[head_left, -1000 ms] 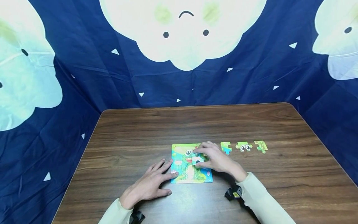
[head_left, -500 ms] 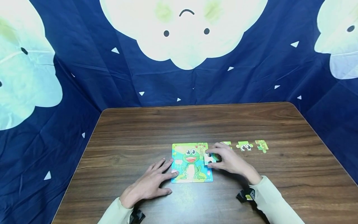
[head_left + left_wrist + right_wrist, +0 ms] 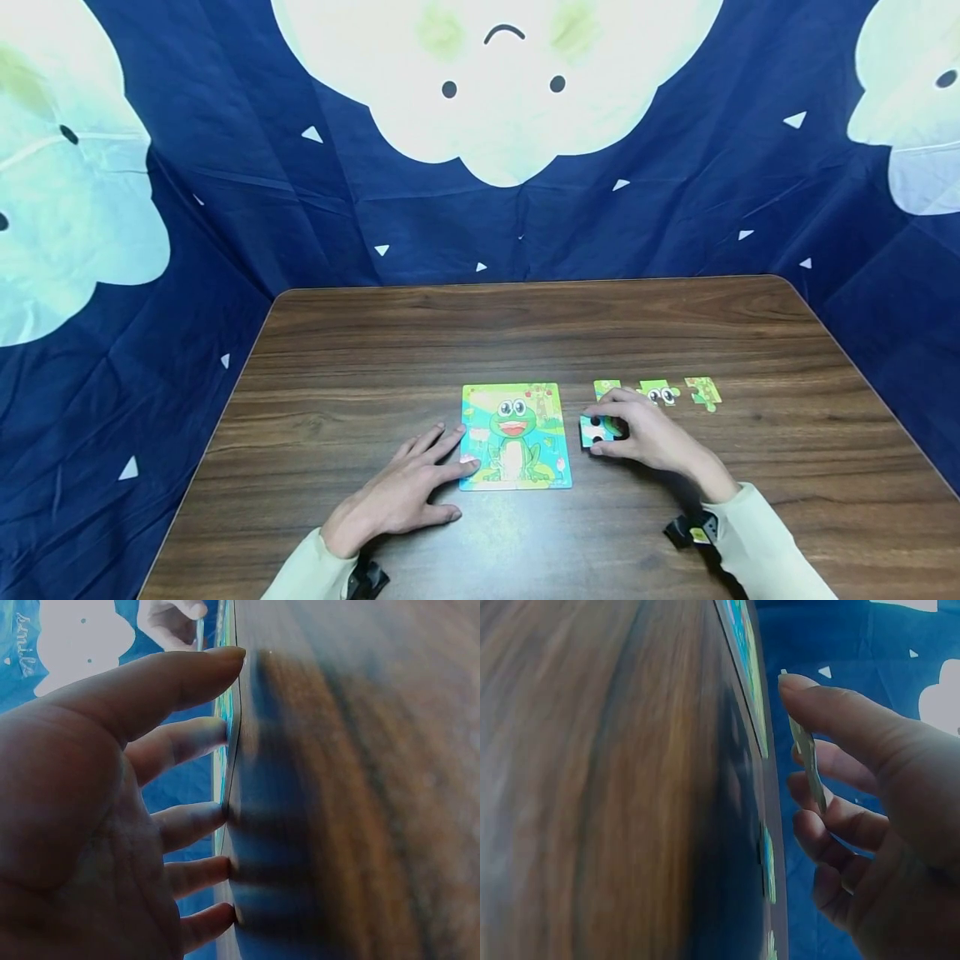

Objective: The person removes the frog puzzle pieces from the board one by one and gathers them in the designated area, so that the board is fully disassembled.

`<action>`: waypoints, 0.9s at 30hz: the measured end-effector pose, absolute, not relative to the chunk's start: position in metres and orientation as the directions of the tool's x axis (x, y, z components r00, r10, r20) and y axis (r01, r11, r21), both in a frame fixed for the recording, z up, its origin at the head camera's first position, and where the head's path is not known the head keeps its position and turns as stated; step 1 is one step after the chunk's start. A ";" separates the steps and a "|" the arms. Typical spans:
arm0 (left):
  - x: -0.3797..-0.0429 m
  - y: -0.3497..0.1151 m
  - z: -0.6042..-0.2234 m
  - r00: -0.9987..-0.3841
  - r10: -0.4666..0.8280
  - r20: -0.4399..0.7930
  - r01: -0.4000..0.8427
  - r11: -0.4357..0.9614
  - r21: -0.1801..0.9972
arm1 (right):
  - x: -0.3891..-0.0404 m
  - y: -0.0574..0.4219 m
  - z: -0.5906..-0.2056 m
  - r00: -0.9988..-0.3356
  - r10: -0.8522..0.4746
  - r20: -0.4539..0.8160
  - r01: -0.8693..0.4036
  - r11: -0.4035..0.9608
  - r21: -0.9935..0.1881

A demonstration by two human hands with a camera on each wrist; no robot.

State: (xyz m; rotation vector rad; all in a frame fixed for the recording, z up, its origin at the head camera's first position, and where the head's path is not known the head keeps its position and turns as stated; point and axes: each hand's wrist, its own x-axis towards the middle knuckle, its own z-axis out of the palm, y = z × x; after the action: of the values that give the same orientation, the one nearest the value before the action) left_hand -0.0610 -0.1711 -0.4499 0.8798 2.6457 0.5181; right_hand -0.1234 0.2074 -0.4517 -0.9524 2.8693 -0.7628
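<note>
A square frog picture puzzle point(image 3: 513, 437) lies flat on the wooden table in the head view. My left hand point(image 3: 405, 492) rests on the table with fingers spread, its fingertips touching the puzzle's left edge. To the right of the puzzle, my right hand point(image 3: 652, 433) pinches a blue, white and green puzzle piece point(image 3: 596, 431) between thumb and fingers. In the right wrist view that puzzle piece point(image 3: 807, 750) is seen edge-on, held above the tabletop. Part of it is hidden by the fingers.
Behind the right hand, loose puzzle pieces lie in a row: a green one point(image 3: 606, 387), one with eyes point(image 3: 660, 393), and a green and yellow one point(image 3: 703, 392). The wooden table point(image 3: 337, 358) ends at a blue cloud-printed curtain point(image 3: 420, 217).
My right hand has moved right, carrying the puzzle piece from over the frog puzzle to the table area beside it. The left hand has stayed in place.
</note>
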 end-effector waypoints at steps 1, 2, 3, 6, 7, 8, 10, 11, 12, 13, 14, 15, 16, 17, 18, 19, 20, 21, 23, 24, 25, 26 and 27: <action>-0.061 -0.171 -0.450 -0.766 0.621 -0.170 0.511 0.746 0.427 | -0.123 0.210 -0.452 -0.813 -0.567 0.129 -0.557 0.695 -0.455; -0.061 -0.171 -0.450 -0.766 0.621 -0.169 0.511 0.747 0.426 | -0.123 0.212 -0.452 -0.812 -0.568 0.131 -0.559 0.694 -0.453; -0.061 -0.170 -0.451 -0.766 0.621 -0.169 0.512 0.747 0.425 | -0.123 0.214 -0.453 -0.811 -0.570 0.133 -0.561 0.692 -0.455; -0.061 -0.170 -0.451 -0.766 0.621 -0.168 0.513 0.747 0.423 | -0.122 0.219 -0.455 -0.813 -0.569 0.124 -0.554 0.689 -0.467; -0.061 -0.170 -0.451 -0.766 0.620 -0.168 0.512 0.747 0.423 | -0.122 0.221 -0.455 -0.815 -0.568 0.118 -0.549 0.691 -0.470; -0.061 -0.170 -0.451 -0.767 0.620 -0.167 0.513 0.748 0.422 | -0.122 0.223 -0.456 -0.817 -0.566 0.112 -0.545 0.692 -0.474; -0.060 -0.170 -0.451 -0.767 0.620 -0.165 0.513 0.748 0.421 | -0.122 0.226 -0.457 -0.822 -0.561 0.097 -0.535 0.701 -0.473; -0.060 -0.170 -0.451 -0.768 0.620 -0.164 0.514 0.748 0.421 | -0.122 0.228 -0.457 -0.824 -0.559 0.091 -0.530 0.705 -0.472; -0.060 -0.170 -0.451 -0.768 0.620 -0.163 0.514 0.748 0.420 | -0.122 0.229 -0.457 -0.827 -0.556 0.085 -0.526 0.710 -0.469; -0.060 -0.170 -0.451 -0.768 0.620 -0.162 0.515 0.748 0.420 | -0.122 0.231 -0.457 -0.828 -0.554 0.081 -0.523 0.714 -0.466; -0.060 -0.170 -0.451 -0.768 0.620 -0.161 0.515 0.748 0.419 | -0.122 0.232 -0.457 -0.830 -0.552 0.076 -0.520 0.718 -0.464; -0.060 -0.170 -0.451 -0.768 0.619 -0.161 0.515 0.748 0.418 | -0.122 0.233 -0.457 -0.832 -0.550 0.072 -0.517 0.721 -0.461; -0.060 -0.169 -0.451 -0.769 0.619 -0.162 0.515 0.749 0.417 | -0.122 0.235 -0.457 -0.832 -0.550 0.070 -0.515 0.720 -0.465; -0.060 -0.169 -0.451 -0.769 0.619 -0.162 0.515 0.749 0.417 | -0.122 0.236 -0.458 -0.830 -0.553 0.070 -0.517 0.717 -0.466; -0.060 -0.169 -0.451 -0.769 0.619 -0.161 0.515 0.749 0.417 | -0.121 0.237 -0.458 -0.827 -0.557 0.071 -0.521 0.714 -0.468; -0.060 -0.169 -0.451 -0.769 0.619 -0.161 0.515 0.749 0.417 | -0.121 0.238 -0.458 -0.823 -0.563 0.076 -0.527 0.707 -0.471; -0.060 -0.169 -0.451 -0.769 0.619 -0.160 0.515 0.748 0.418 | -0.121 0.239 -0.459 -0.819 -0.567 0.083 -0.533 0.700 -0.477; -0.060 -0.169 -0.451 -0.769 0.619 -0.158 0.516 0.748 0.417 | -0.121 0.240 -0.459 -0.815 -0.573 0.091 -0.539 0.690 -0.483; -0.060 -0.169 -0.450 -0.769 0.620 -0.154 0.518 0.747 0.417 | -0.121 0.240 -0.460 -0.805 -0.582 0.117 -0.556 0.669 -0.494; -0.060 -0.169 -0.450 -0.770 0.620 -0.152 0.519 0.746 0.417 | -0.122 0.241 -0.461 -0.803 -0.583 0.124 -0.559 0.662 -0.499; -0.060 -0.169 -0.450 -0.770 0.620 -0.151 0.520 0.746 0.416 | -0.122 0.241 -0.462 -0.800 -0.585 0.133 -0.563 0.657 -0.502; -0.060 -0.169 -0.450 -0.769 0.621 -0.150 0.521 0.746 0.415 | -0.122 0.241 -0.462 -0.799 -0.585 0.135 -0.564 0.654 -0.504; -0.060 -0.169 -0.450 -0.769 0.621 -0.151 0.520 0.746 0.415 | -0.122 0.241 -0.463 -0.798 -0.587 0.137 -0.567 0.653 -0.502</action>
State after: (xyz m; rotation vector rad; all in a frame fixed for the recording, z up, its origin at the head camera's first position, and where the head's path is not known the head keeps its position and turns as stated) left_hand -0.0597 -0.1695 -0.4500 0.8918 2.6669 0.5128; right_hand -0.1223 0.2406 -0.4626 -0.9859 2.8219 -0.8361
